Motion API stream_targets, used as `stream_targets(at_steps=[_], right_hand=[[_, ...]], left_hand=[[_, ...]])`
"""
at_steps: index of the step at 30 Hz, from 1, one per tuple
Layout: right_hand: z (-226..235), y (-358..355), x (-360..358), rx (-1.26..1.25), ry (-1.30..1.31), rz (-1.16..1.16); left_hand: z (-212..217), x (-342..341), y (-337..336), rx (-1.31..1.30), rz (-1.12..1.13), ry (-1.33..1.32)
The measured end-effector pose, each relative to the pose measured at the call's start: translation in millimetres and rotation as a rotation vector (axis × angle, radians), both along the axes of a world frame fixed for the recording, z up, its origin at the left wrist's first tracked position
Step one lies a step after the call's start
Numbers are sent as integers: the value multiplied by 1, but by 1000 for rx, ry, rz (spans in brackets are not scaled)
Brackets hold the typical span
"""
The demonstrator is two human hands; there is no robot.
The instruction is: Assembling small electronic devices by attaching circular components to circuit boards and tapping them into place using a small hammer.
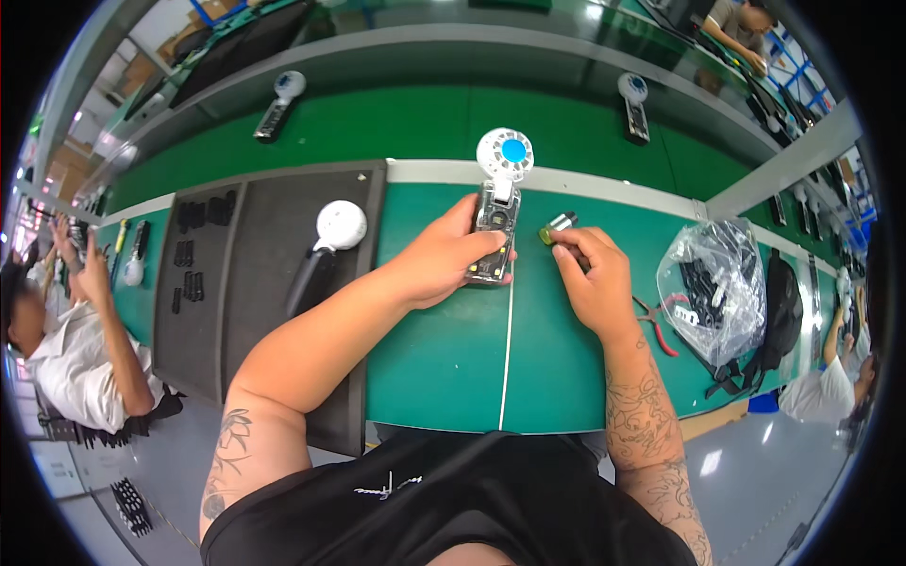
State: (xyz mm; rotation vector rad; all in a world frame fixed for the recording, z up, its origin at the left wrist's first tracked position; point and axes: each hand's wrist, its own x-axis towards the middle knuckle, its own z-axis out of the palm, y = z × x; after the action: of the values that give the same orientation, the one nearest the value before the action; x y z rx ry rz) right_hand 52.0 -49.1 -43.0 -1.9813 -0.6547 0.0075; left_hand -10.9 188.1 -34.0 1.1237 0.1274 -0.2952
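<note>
My left hand [460, 250] is wrapped round the handle of a handheld fan [494, 212]. Its round white head, with a blue centre, points away from me, and the dark handle shows its inner parts, as if the cover is off. The left thumb lies across the handle. To the right of the fan, my right hand [596, 278] pinches a small cylinder [561, 224], silvery at one end and yellow-green at the other. Its exact kind is not clear. The cylinder and the fan are apart, both above the green tabletop [444, 377].
On the left, a dark tray [269, 208] bears another white-headed fan [341, 224] and several small black parts [193, 283]. At right lie red-handled pliers [665, 340] and a clear plastic bag [713, 292] of black parts. Two fans [280, 104] lie beyond; co-workers sit at both sides.
</note>
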Motion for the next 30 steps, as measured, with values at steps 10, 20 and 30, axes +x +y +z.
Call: stream_targets(at_steps=[10, 20, 30], right_hand=[[-8, -5, -1, -24, -57, 31], [10, -1, -16, 61, 2, 132], [10, 15, -29, 892, 559, 325]], left_hand=[[50, 26, 69, 1891, 466, -487], [32, -122, 103, 1256, 385, 67], [32, -25, -35, -288, -130, 53]])
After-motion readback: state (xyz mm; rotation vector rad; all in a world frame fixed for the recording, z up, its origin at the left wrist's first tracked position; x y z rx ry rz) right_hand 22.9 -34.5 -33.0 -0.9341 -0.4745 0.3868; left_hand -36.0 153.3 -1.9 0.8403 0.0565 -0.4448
